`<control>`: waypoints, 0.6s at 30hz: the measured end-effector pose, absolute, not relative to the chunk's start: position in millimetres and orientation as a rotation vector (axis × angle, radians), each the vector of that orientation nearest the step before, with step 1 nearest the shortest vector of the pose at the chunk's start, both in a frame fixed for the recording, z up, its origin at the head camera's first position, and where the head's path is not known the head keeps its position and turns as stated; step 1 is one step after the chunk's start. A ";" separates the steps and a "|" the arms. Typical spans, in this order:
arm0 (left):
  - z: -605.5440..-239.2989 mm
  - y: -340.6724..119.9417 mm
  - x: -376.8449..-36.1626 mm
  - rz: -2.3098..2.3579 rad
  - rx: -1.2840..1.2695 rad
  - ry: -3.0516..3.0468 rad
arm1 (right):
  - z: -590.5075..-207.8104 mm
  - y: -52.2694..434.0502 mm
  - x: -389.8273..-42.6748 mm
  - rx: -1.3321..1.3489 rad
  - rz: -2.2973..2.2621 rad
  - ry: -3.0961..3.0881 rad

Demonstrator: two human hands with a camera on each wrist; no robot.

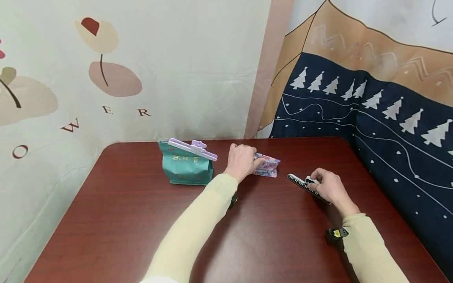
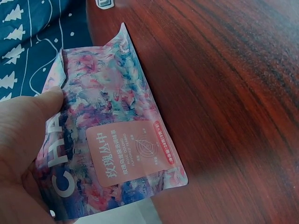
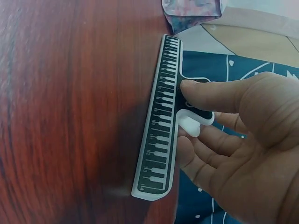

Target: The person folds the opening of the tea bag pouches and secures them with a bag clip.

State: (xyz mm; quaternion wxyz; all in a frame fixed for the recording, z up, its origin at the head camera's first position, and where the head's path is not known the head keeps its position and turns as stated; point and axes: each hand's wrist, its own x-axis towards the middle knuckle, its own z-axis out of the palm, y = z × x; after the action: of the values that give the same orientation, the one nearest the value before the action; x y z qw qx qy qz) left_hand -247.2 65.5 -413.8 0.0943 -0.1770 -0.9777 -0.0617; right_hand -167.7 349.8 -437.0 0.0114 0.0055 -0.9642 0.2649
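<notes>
From the head camera, the left hand rests on a small pink-and-blue patterned pouch that lies on the dark red table, its fingers closed on the near edge of the pouch. The right hand is well apart from it, to the right, and pinches a black clip printed like piano keys. Further left stands a green bag, its top already shut by a purple clip — a finished example, as I judge it.

In the left wrist view the pouch fills the picture; the thumb of the left hand presses on its side, so the pouch is held, while one corner touches the table. The top edge looks flat, but I cannot tell if it is folded.

In the right wrist view the piano clip is gripped at its white handle between thumb and fingers of the right hand. Whether the clip's two bars stand apart cannot be seen (only the printed face shows). A corner of the pouch appears at the top.

I judge the step in hand to be bringing the clip to the pouch. The next move would call for squeezing the handle to open the bars, then sliding them over the pouch's top edge — the left hand keeping that edge flat and steady.
</notes>
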 end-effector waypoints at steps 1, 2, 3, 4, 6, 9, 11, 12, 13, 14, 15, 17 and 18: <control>-413.8 65.5 -247.0 -0.183 -0.524 -2.901 | -436.8 349.2 -167.9 0.021 0.835 -3.002; -413.6 65.5 -246.8 -0.182 -0.522 -2.904 | -437.1 348.3 -167.9 0.024 0.844 -2.995; -413.5 65.4 -246.5 -0.181 -0.521 -2.906 | -437.3 347.5 -168.0 0.028 0.851 -2.987; -413.2 65.4 -246.2 -0.182 -0.519 -2.908 | -437.4 346.7 -168.2 0.032 0.863 -2.978; -413.1 65.6 -245.9 -0.184 -0.517 -2.912 | -437.6 345.0 -168.4 0.037 0.886 -2.965; -412.9 65.5 -246.0 -0.185 -0.516 -2.913 | -436.9 342.8 -168.9 0.047 0.901 -2.957; -413.2 65.5 -246.3 -0.184 -0.517 -2.910 | -435.9 341.7 -169.2 0.057 0.901 -2.955; -413.4 65.6 -246.5 -0.182 -0.518 -2.908 | -435.5 341.3 -169.4 0.062 0.896 -2.954; -413.3 65.5 -246.5 -0.182 -0.517 -2.908 | -435.0 340.9 -169.6 0.067 0.889 -2.952; -413.3 65.5 -246.6 -0.183 -0.516 -2.907 | -434.6 340.6 -169.8 0.072 0.882 -2.951; -413.2 65.5 -246.6 -0.182 -0.517 -2.906 | -434.0 340.2 -170.0 0.076 0.878 -2.947; -412.9 65.4 -246.5 -0.183 -0.518 -2.906 | -433.1 339.7 -170.5 0.080 0.869 -2.938; -412.6 65.3 -246.5 -0.183 -0.518 -2.906 | -432.6 339.5 -170.7 0.080 0.865 -2.935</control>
State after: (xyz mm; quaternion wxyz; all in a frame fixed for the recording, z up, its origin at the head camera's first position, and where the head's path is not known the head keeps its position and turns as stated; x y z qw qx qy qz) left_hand -246.5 65.3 -412.6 0.0920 -0.1743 -0.9785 -0.0615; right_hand -170.7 339.5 -432.6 0.0406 0.0261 -0.9581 0.2823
